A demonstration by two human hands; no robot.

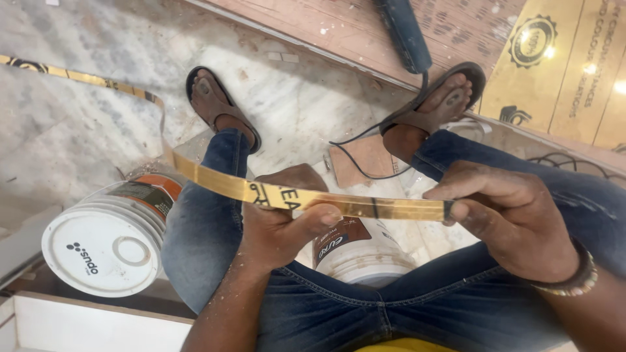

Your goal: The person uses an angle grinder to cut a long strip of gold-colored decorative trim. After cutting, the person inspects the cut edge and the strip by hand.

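Item: long, thin gold-coloured laminate strip with black print (306,199), running from the upper left of the frame to centre right. Left hand (282,218) closed around its middle, thumb on top; right hand (515,218) pinching its end between thumb and fingertips. White plastic tub (107,238) lower left; second tub (358,251) between the knees. Step, as judged: strip held taut for checking.

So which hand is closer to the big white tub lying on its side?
Left. The left hand grips the gold strip just right of the white tub, past the knee. The right hand pinches the strip's end, much farther away.
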